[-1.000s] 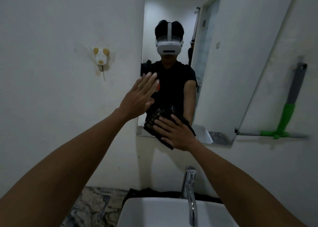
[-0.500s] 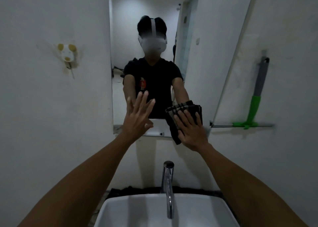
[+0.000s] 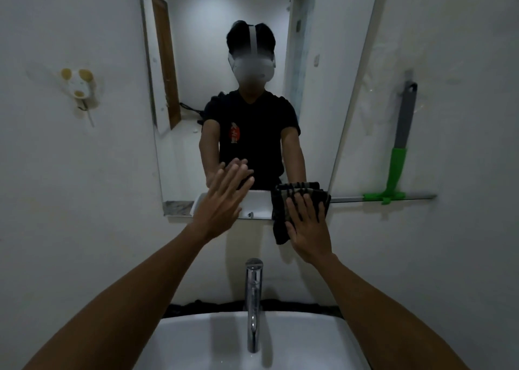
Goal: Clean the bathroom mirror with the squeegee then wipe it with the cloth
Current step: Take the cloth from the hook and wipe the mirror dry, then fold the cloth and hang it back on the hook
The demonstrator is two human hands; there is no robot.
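The frameless mirror (image 3: 182, 156) hangs on the white wall ahead and reflects a person in a black shirt. My right hand (image 3: 309, 229) presses flat on a dark striped cloth (image 3: 280, 215) at the mirror's lower right corner; the cloth hangs a little below the mirror's bottom edge. My left hand (image 3: 222, 201) is open with fingers spread, its fingertips against or just in front of the lower glass, holding nothing. The squeegee (image 3: 398, 167), green with a grey handle, hangs on the wall right of the mirror, blade down and level.
A chrome tap (image 3: 253, 299) rises from the white basin (image 3: 196, 341) directly below my arms. A small mouse-shaped wall hook (image 3: 77, 84) is fixed on the left wall. The mirror reflects a brown door and a doorway behind.
My right hand slid the cloth rightward along the mirror's bottom edge to its lower right corner. My view shifted left, so the mirror now sits central. The left hand stays open near the glass.
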